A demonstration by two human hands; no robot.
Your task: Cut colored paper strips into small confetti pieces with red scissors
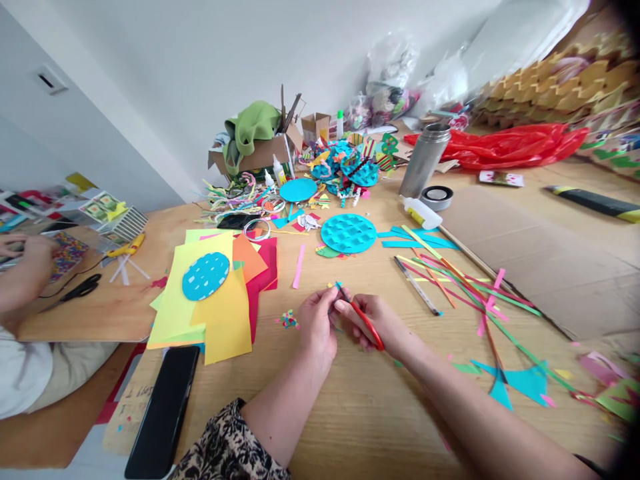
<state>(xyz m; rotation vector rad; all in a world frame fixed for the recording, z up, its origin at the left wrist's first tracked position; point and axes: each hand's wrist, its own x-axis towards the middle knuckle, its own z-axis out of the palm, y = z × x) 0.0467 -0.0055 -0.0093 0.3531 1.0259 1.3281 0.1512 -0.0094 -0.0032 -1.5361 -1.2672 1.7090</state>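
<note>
My right hand is closed round a pair of scissors with red handles, its dark blades pointing away from me. Against the blades, my left hand pinches a small piece of coloured paper; most of it is hidden by the fingers, with blue and yellow bits showing at the tips. A little pile of cut paper bits lies left of my left hand. Beyond the hands are a pink paper strip and a blue disc with raised squares.
Coloured paper sheets, a spotted blue disc and a phone lie left. Paper strips, a pen, cardboard and a metal bottle are right. Another person's hand is far left.
</note>
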